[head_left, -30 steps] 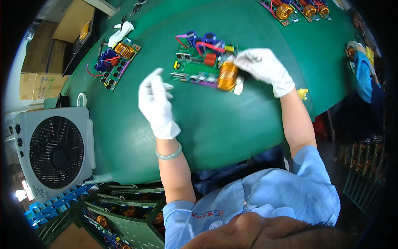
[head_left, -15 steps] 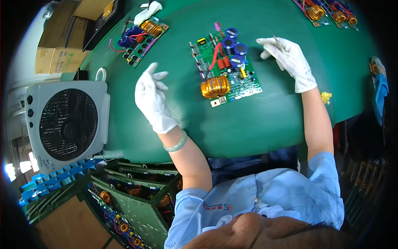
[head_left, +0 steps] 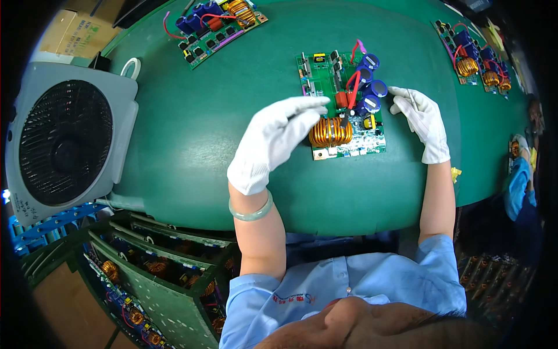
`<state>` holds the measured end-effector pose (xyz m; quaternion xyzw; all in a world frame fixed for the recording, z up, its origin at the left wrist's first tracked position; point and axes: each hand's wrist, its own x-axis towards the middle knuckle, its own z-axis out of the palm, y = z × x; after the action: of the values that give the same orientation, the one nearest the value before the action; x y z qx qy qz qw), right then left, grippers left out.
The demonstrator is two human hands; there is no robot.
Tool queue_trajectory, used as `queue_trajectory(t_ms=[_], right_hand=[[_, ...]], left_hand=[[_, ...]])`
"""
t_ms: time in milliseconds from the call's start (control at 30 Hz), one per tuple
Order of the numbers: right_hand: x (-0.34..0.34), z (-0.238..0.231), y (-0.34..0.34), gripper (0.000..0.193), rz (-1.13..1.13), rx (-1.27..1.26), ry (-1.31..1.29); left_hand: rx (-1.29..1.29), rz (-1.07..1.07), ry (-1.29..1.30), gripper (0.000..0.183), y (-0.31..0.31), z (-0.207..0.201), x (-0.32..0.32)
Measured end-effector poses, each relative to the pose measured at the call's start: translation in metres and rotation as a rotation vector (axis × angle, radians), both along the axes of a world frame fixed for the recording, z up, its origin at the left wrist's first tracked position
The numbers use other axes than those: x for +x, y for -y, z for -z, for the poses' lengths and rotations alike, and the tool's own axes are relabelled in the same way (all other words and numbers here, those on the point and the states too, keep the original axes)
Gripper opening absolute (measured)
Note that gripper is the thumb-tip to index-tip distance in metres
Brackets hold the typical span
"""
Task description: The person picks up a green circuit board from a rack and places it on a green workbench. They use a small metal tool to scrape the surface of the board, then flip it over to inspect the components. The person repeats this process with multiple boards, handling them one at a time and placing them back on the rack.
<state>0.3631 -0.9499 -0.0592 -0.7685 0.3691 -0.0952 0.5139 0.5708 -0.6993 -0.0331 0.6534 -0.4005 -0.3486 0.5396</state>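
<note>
A green circuit board lies in front of me, with a copper-wound coil at its near left, blue cylindrical capacitors along its right side and a thick red wire loop. My white-gloved left hand reaches over the board's left side, its fingers stretched out and the thumb apart, close to the coil; whether the fingertips touch the board I cannot tell. Right of the capacitors, my gloved right hand is closed on thin metal tweezers, off the board.
A similar board lies at the far left, with more boards at the far right. A grey box fan stands left, above a green rack holding boards. Another person's blue sleeve shows at the right edge.
My left hand has moved right, from beside the board to over its left side. My right hand still holds the tweezers near the capacitors. The whole view has shifted.
</note>
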Motion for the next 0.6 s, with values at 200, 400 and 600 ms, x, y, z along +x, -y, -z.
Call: queue_trajectory(t_ms=[200,400,600], right_hand=[[0.003,-0.002,-0.004,0.033,0.005,-0.017,-0.013],[0.004,-0.001,-0.003,0.032,0.002,-0.048,-0.057],[0.006,-0.005,-0.004,0.031,-0.006,-0.019,-0.028]], left_hand=[[-0.013,0.069,0.261,0.029,-0.005,0.008,0.003],[-0.088,0.141,0.373,0.038,-0.004,0.008,0.007],[-0.169,0.135,0.519,0.051,0.004,0.008,-0.008]])
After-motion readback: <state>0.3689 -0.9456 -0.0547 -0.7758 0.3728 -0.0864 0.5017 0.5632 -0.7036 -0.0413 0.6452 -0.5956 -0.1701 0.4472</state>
